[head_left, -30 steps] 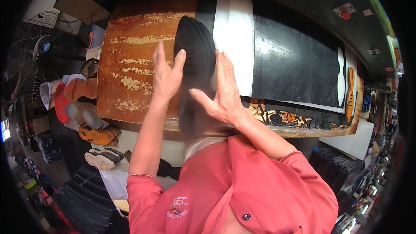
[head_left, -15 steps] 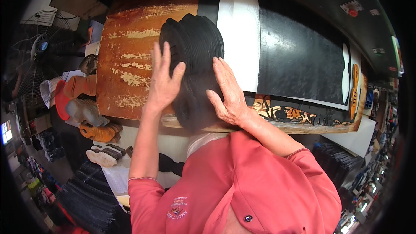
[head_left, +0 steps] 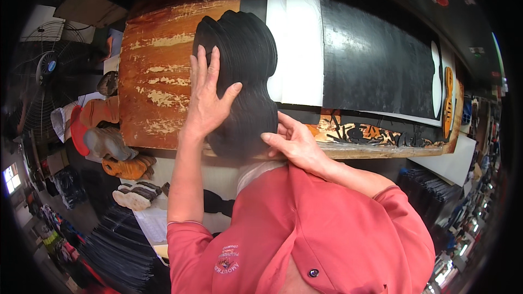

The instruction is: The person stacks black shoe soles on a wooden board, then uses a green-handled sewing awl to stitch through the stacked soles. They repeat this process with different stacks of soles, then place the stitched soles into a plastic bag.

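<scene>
A tall stack of black sole-shaped sheets (head_left: 248, 71) lies on the worn brown board, near the bench's front edge. Its layered edges show along the right side, and its near end is blurred. My left hand (head_left: 208, 95) lies against the left part of the stack, fingers stretched forward and thumb spread apart. At the stack's lower right edge is my right hand (head_left: 297, 144), its thumb reaching toward the side of the sheets and its fingers loosely bent and apart. Part of the right fingertips is hidden.
A brown scuffed board (head_left: 158, 76), a white sheet (head_left: 297, 38) and a large black sheet (head_left: 376, 43) cover the bench. Black offcuts (head_left: 365, 133) lie along its front. An orange sole-shaped template (head_left: 448, 103) sits at the right end. Stacked soles (head_left: 128, 167) and a fan (head_left: 48, 64) stand left.
My right hand has slid down the stack's right side toward its near end, fingers now more bent. My left hand has settled flatter against the left side.
</scene>
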The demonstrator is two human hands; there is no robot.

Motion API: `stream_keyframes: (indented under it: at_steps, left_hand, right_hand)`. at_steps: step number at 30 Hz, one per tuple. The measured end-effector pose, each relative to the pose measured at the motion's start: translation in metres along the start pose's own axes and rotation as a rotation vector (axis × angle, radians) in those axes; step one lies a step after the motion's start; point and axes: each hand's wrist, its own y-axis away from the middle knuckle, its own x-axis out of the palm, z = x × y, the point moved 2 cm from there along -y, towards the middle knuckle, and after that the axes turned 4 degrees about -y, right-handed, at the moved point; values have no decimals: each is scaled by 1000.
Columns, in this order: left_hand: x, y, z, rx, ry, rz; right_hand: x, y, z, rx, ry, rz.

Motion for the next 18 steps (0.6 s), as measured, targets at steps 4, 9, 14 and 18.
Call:
stream_keyframes:
  at_steps: [4, 9, 14, 18]
  left_hand:
    - [-20, -5, 10, 43, -30, 71]
    - [-22, -12, -7, 46, -233, -9]
    - [4, -22, -26, 178, -294, -112]
    - [1, -19, -9, 170, -350, -125]
  right_hand:
    - [7, -13, -3, -107, 141, 81]
    - [1, -19, 0, 3, 66, 99]
    - [-4, -18, 3, 48, 20, 135]
    - [-10, -17, 5, 3, 54, 98]
